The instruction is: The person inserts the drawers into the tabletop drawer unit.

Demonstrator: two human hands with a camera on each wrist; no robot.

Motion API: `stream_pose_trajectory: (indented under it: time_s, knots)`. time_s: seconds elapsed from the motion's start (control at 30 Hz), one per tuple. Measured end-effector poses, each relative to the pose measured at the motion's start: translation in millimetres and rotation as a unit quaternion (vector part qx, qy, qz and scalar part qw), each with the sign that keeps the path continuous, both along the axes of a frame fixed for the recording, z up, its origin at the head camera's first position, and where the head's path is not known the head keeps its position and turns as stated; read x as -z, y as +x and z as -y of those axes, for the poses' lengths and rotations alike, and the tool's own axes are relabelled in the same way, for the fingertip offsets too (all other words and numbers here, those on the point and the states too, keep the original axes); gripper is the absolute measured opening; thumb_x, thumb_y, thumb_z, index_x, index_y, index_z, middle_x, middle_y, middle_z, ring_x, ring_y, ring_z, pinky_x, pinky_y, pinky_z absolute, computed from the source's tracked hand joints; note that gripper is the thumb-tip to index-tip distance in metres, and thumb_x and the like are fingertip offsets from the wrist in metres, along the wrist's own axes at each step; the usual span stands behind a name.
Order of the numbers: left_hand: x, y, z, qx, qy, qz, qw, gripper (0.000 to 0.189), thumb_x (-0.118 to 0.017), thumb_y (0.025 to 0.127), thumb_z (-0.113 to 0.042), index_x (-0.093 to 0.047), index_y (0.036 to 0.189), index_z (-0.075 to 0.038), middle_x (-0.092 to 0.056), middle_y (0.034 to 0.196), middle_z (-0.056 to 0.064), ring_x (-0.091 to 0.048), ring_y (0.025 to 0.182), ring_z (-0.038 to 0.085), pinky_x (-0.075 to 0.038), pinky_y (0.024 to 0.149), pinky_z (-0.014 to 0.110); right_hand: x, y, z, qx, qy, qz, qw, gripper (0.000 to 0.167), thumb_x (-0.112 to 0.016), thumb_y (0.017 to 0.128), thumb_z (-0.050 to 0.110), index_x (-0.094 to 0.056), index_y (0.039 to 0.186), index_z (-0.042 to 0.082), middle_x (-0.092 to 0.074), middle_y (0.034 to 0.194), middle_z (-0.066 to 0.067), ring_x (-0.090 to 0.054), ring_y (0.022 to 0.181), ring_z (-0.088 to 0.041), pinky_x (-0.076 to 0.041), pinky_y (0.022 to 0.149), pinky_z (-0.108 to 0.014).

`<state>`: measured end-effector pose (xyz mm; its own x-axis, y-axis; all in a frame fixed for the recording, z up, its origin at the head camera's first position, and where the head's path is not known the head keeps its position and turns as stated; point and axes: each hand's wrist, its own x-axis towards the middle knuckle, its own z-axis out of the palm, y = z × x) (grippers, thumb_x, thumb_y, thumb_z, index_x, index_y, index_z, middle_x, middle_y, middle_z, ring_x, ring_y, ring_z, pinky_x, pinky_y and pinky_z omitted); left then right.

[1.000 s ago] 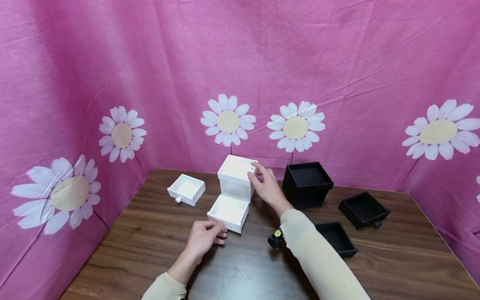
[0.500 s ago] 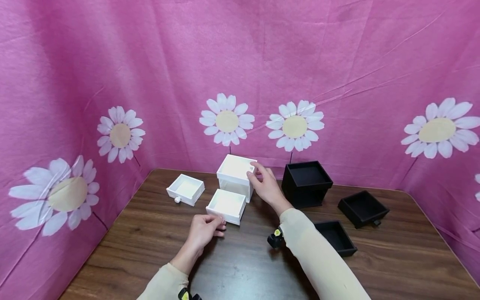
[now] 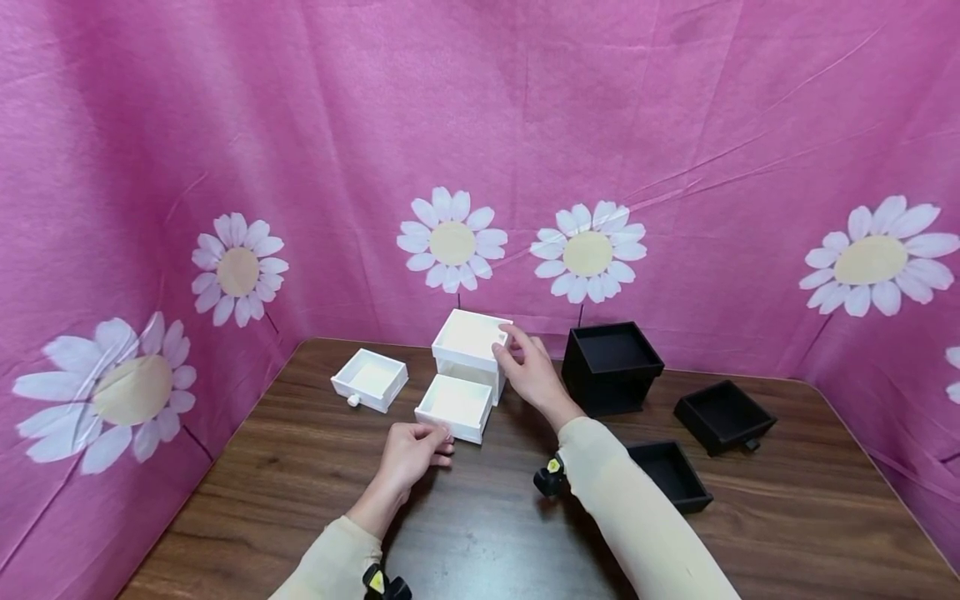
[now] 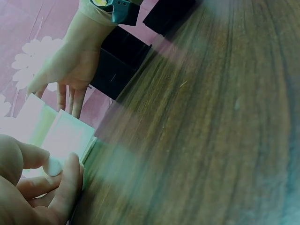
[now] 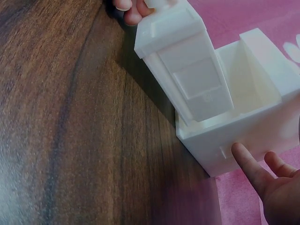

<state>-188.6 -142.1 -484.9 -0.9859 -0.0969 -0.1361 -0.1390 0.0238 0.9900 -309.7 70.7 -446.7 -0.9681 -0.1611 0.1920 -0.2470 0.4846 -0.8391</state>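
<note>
My left hand (image 3: 411,454) pinches the round white knob (image 4: 54,166) of a white drawer (image 3: 454,405) between thumb and fingers. Seen from the right wrist, that drawer stands tilted against its cabinet's walls, its back end just inside the lower opening. The white cabinet (image 3: 471,335) stands behind it at the table's far side. My right hand (image 3: 534,375) rests its fingertips on the cabinet's right side near the top, the fingers mostly straight. A second white drawer (image 3: 371,377) with a knob lies to the left.
On the right stands a black cabinet (image 3: 615,367) with an open front. Two black drawers lie on the wooden table (image 3: 787,525): one drawer (image 3: 726,415) right of that cabinet, the other drawer (image 3: 673,477) nearer, partly behind my right sleeve. A pink flowered cloth (image 3: 337,125) hangs behind.
The white drawer has been raised slightly and moved away from me toward the white cabinet, with my left hand keeping its pinch on the knob. My right hand stays at the cabinet's side.
</note>
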Motion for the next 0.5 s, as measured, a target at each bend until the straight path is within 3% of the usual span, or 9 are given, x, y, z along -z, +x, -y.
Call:
stream_pose_trajectory:
  time_s: [0.23,0.5]
  knots:
    - [-3.8,-2.5,-1.7,-0.001,-0.012,-0.002,0.9999,0.024,-0.063,0.103,0.000,-0.073,0.110,0.021,-0.078,0.092,0.024,-0.073,0.072,0.013,-0.064,0.064,0.028,1.5,-0.7,0.1,0.001,0.000,0.005,1.0000,0.054,-0.060,0.109,0.040,-0.053,0.159,0.020,-0.055,0.137,-0.021,-0.067,0.126,-0.037,-0.059,0.102,-0.050]
    - [-0.9,-7.0,-1.3,0.007,-0.022,0.003,0.9997,0.024,-0.063,0.103,-0.002,-0.075,0.108,0.019,-0.078,0.093,0.023,-0.074,0.071,0.012,-0.064,0.065,0.027,1.6,-2.0,0.5,0.006,0.001,0.009,0.9999,0.054,-0.060,0.109,0.041,-0.053,0.159,0.022,-0.055,0.139,-0.021,-0.066,0.126,-0.037,-0.058,0.103,-0.051]
